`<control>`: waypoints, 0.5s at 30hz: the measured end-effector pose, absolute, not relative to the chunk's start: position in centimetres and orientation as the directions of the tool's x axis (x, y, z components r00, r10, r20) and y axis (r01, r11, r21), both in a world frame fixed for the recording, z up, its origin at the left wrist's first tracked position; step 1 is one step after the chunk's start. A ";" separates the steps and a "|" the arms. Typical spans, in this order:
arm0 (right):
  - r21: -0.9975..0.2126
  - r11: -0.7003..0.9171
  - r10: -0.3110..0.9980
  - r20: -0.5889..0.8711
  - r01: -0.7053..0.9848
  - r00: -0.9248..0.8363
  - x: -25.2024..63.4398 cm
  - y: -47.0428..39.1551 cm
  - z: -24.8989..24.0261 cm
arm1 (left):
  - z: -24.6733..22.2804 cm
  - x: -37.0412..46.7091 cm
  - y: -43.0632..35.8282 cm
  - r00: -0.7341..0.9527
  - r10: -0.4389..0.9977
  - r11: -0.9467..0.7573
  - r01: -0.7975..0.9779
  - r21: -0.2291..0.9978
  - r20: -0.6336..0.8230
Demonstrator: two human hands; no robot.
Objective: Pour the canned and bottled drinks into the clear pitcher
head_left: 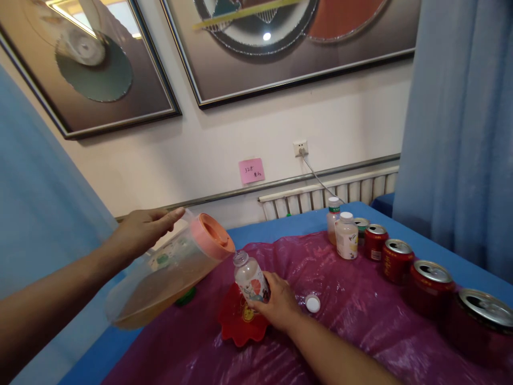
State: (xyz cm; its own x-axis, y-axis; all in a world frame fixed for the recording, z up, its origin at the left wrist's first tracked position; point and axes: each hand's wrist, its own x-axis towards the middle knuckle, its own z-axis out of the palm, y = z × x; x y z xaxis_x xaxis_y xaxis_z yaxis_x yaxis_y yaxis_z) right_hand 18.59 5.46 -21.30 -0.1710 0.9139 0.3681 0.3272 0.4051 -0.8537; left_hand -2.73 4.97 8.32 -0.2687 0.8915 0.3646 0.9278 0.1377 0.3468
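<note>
My left hand (140, 233) is closed on the handle of a clear plastic pitcher (170, 278) with an orange lid (214, 233). The pitcher is tilted to the right and cloudy yellowish liquid lies along its lower side. Its lid edge is right by the mouth of a small clear bottle (249, 279) with a printed fruit label. My right hand (279, 300) grips that uncapped bottle, which leans slightly left above a red scalloped dish (240, 323). A white cap (312, 303) lies to the right of my right hand. Whether liquid is flowing is too small to tell.
Two capped bottles (347, 238) stand at the back right. Several opened red cans (397, 261) run in a row toward the near right. A green round object (186, 295) is partly behind the pitcher. Wrinkled purple plastic (328, 342) covers the blue table (256, 233).
</note>
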 end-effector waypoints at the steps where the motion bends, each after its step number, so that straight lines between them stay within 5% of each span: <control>1: -0.853 0.406 0.913 0.369 0.328 -0.172 18.6 5.4 -21.3 | 8.3 -2.7 4.9 -0.276 0.893 0.147 0.925 0.350 0.356; 15: -0.856 0.408 0.913 0.375 0.318 -0.162 18.5 5.5 -21.3 | 8.6 -2.5 4.7 -0.300 0.895 0.177 0.918 0.355 0.330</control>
State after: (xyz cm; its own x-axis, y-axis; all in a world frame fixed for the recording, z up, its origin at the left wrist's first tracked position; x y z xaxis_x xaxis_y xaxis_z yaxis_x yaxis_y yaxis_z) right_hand 18.52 5.50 -21.33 -0.1623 0.9126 0.3752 0.3182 0.4084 -0.8556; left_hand -2.48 4.74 8.57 -0.2996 0.8953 0.3296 0.9181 0.1766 0.3548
